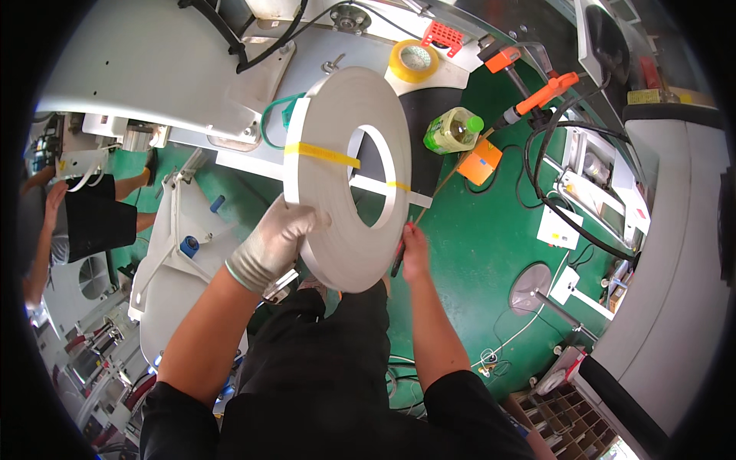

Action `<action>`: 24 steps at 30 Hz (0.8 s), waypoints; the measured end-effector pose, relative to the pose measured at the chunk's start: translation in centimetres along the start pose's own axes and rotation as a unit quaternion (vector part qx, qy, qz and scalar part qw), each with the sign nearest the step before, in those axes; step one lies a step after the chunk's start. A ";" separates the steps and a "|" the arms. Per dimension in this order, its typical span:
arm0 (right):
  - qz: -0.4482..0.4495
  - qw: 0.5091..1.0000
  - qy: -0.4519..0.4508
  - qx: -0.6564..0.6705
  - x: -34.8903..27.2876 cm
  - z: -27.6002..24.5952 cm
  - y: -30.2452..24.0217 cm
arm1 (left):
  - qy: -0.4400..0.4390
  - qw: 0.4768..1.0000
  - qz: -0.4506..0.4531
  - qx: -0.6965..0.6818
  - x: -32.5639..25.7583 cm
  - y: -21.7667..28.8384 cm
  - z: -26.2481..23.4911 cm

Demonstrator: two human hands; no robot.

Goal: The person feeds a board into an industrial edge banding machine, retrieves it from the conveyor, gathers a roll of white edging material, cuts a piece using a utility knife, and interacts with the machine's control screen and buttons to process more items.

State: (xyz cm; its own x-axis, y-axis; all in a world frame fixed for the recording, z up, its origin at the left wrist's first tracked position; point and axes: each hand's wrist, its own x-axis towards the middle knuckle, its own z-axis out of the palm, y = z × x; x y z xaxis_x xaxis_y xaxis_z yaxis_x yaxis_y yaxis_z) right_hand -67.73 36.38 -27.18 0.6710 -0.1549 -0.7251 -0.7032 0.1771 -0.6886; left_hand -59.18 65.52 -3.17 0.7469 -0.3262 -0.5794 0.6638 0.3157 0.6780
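Co-worker point(96, 216) in dark shorts, at far left, beside a pale machine frame point(162, 264) with a blue knob point(189, 245). Left hand point(285, 230), in a white glove, grips the lower left rim of a large white roll point(326, 218), which stands tilted above the person's legs and hides part of the grey bench point(307, 78); a yellow band point(322, 155) crosses its face. Right hand point(415, 253), bare, is closed on a dark slender object point(398, 261), partly behind the roll, its kind unclear. Beyond lies a yellow tape roll point(405, 66), the print on its core too small to read. Farther right: a green-capped bottle point(445, 136) with a green label, an orange box point(481, 162), an orange-handled tool point(546, 95), looping black cables point(535, 180) above the green floor point(468, 241), and a compartmented crate point(569, 420).
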 end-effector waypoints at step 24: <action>0.002 0.998 -0.048 -0.040 -5.2 6.4 5.0 | -0.001 0.997 0.053 0.062 4.3 0.9 3.6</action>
State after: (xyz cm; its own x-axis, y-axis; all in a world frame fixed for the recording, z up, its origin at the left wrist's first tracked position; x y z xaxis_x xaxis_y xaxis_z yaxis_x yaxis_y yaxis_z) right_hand -73.23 44.35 -26.79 0.6854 -0.0598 -0.7257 -0.7195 0.0982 -0.6875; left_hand -55.55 61.18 -3.39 0.8129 -0.2977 -0.5006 0.5708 0.2366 0.7863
